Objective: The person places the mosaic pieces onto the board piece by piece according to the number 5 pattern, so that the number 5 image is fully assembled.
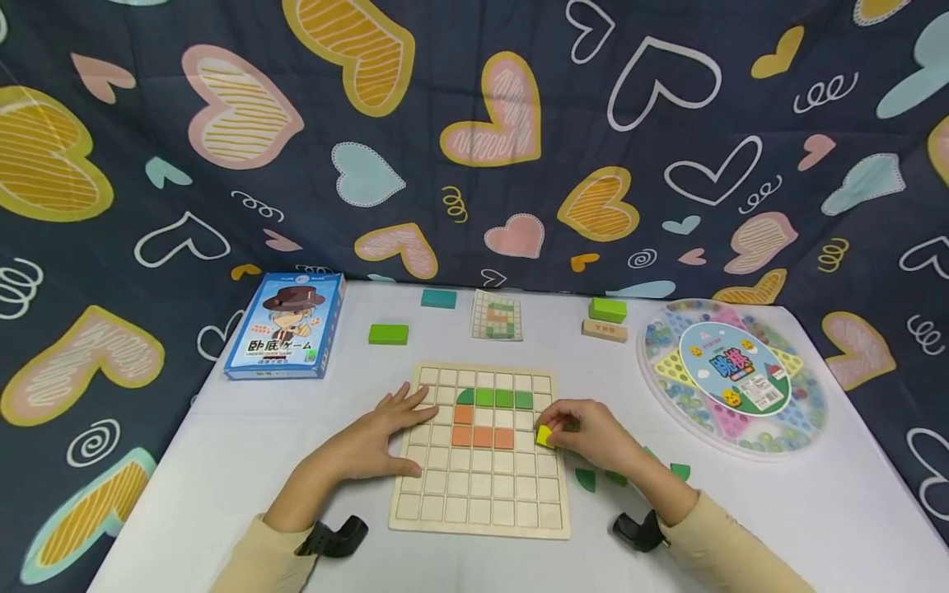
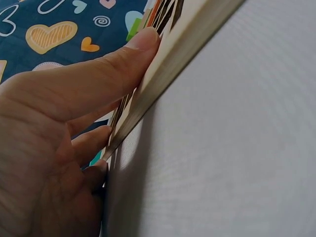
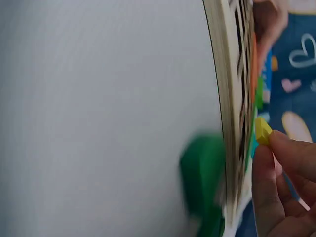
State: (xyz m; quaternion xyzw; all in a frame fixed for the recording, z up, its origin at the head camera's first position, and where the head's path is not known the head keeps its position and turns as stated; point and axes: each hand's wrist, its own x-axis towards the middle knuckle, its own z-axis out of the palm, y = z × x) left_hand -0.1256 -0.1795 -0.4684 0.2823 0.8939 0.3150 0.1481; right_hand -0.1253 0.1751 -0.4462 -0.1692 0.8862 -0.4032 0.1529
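A square wooden grid board [image 1: 480, 512] lies on the white table. Near its top sits a row of green tiles [image 1: 485, 399], with several orange tiles [image 1: 483, 437] below in an L shape. My left hand [image 1: 365, 443] rests at the board's left edge, fingers spread; in the left wrist view its thumb [image 2: 144, 39] touches the rim. Between thumb and fingertips my right hand [image 1: 593, 432] pinches a small yellow tile [image 1: 544, 436] over the board's right edge. The right wrist view shows this yellow tile [image 3: 262, 131] clearly. Beside the board lie loose green quarter-round tiles [image 1: 586, 479], partly hidden by the right forearm.
Behind the board lies a pattern card [image 1: 497, 315]. Around it are a teal stack [image 1: 439, 298], a green stack [image 1: 388, 334], another green stack [image 1: 608, 310] and a wooden block [image 1: 604, 330]. A blue game box [image 1: 285, 325] lies left, a round marble-game case [image 1: 801, 412] right.
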